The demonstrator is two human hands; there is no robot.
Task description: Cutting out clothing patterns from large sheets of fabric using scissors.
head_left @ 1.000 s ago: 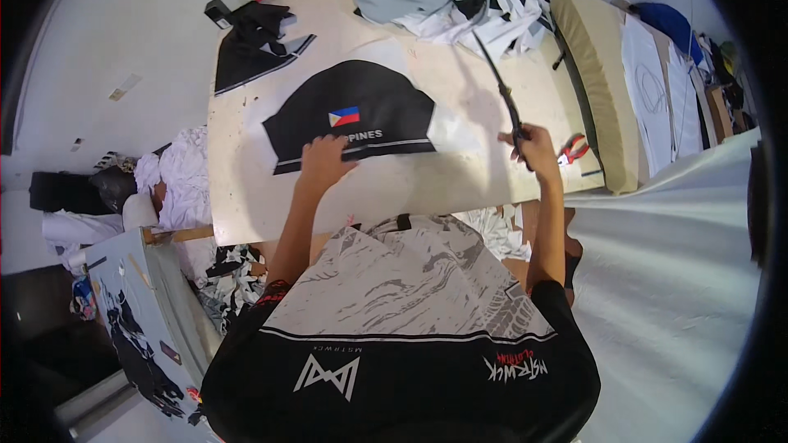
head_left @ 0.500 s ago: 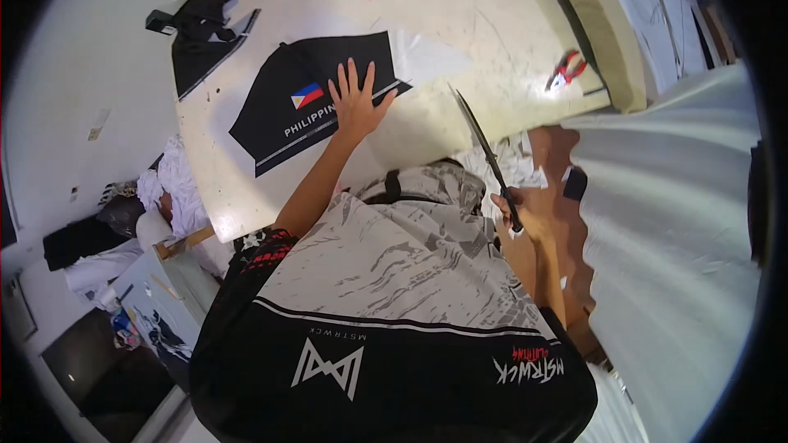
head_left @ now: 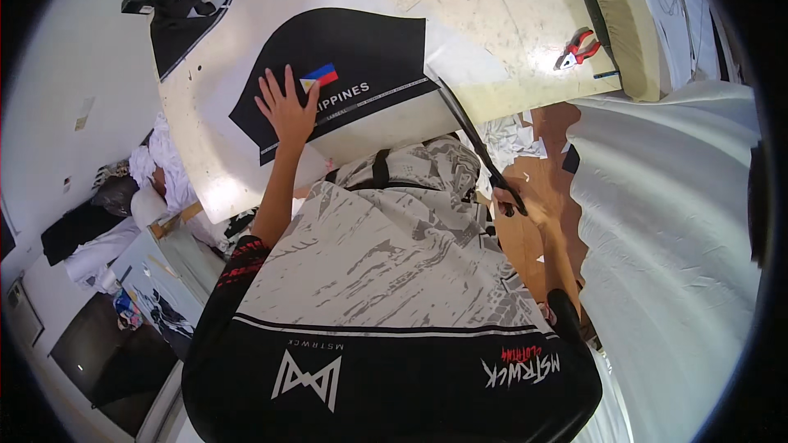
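My left hand (head_left: 289, 111) lies flat with spread fingers on the left part of a black fabric panel (head_left: 361, 45). This panel has a curved far edge, a small blue, red and yellow flag print, white lettering and a narrow printed strip along its near edge. In my right hand (head_left: 519, 197), off the table's near edge, are long dark scissors (head_left: 471, 126). Their tips point away from me and reach the panel's near right corner. Whether the blades are apart is hard to make out. A pale sheet (head_left: 464, 61) lies beside the panel's right end.
Red-handled pliers (head_left: 579, 49) lie on the right of the pale table (head_left: 509, 0). More black fabric pieces (head_left: 180, 20) lie at the far left, near a small black box (head_left: 136, 3). White scraps (head_left: 510, 139) and a hanging white cloth (head_left: 665, 197) are at the right.
The panel has shifted right and turned slightly. My left hand has moved from its right part to its left part. The scissors have moved left, bringing their tips to the panel's corner.
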